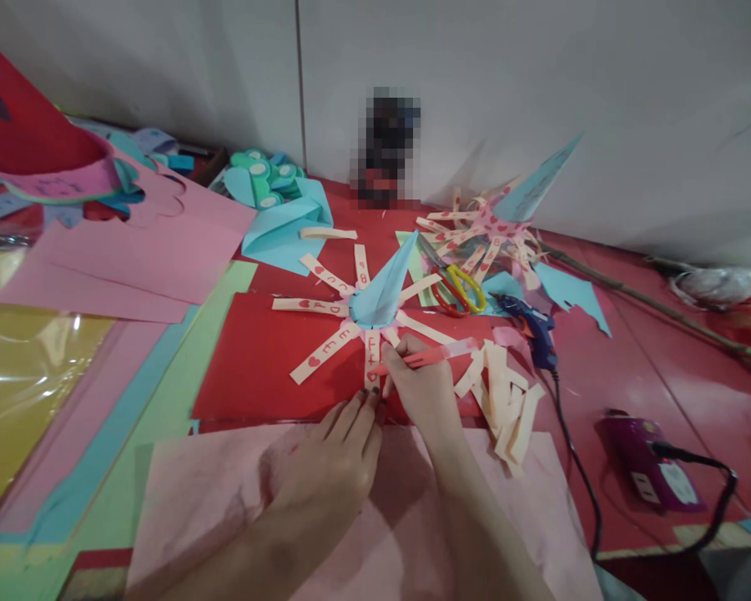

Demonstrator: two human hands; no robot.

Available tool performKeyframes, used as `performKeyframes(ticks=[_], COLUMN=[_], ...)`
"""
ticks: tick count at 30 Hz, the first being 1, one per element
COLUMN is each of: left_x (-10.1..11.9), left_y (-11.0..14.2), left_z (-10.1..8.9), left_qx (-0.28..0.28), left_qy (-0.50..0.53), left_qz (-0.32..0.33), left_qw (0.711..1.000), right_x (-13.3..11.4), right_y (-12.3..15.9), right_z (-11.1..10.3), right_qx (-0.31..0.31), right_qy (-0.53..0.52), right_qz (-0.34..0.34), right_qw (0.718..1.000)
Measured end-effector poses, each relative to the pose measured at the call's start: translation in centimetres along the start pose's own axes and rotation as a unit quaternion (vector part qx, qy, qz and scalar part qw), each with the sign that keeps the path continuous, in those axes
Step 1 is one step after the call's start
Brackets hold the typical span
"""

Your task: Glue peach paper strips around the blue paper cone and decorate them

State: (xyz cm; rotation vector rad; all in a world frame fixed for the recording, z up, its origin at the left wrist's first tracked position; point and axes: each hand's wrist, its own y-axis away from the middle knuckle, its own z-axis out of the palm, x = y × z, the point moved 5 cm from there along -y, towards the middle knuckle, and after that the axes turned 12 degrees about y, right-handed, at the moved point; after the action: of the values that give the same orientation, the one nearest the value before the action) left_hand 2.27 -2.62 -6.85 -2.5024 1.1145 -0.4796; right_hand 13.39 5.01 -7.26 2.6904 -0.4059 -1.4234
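Observation:
A red pen is gripped in my right hand, its tip over the cream paper strip that points toward me. That strip bears red letters and a heart. My left hand lies flat, fingertips touching the strip's near end. Several such strips spread like rays from a light-blue paper cone standing on a red board. Strips on the left and near side carry letters and hearts; those on the right look plain. Part of one strip is hidden behind my right hand.
Loose cream strips lie right of my hand. Beyond are scissors, a blue glue gun with a cord to a purple power socket, and another finished-looking cone piece. Coloured sheets and a red cone are left.

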Motion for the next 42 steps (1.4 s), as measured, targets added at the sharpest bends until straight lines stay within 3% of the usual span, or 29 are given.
performKeyframes(ticks=[8, 17, 26, 42], left_x=[-0.18, -0.07, -0.06, -0.08], left_y=[0.4, 0.07, 0.1, 0.14], left_z=[0.54, 0.09, 0.11, 0.14], left_qx=[-0.03, -0.016, -0.021, -0.015], left_qy=[-0.001, -0.013, -0.009, 0.006], left_qz=[-0.005, -0.004, -0.004, -0.004], left_qw=[1.0, 1.0, 1.0, 1.0], right_x=[-0.28, -0.3, 0.15, -0.11], right_y=[0.05, -0.11, -0.24, 0.04], right_z=[-0.07, -0.28, -0.63, -0.32], right_qx=[0.014, 0.031, 0.032, 0.027], right_qy=[0.023, 0.082, 0.039, 0.039], right_qz=[0.002, -0.009, 0.033, 0.019], right_qw=[1.0, 0.996, 0.998, 0.999])
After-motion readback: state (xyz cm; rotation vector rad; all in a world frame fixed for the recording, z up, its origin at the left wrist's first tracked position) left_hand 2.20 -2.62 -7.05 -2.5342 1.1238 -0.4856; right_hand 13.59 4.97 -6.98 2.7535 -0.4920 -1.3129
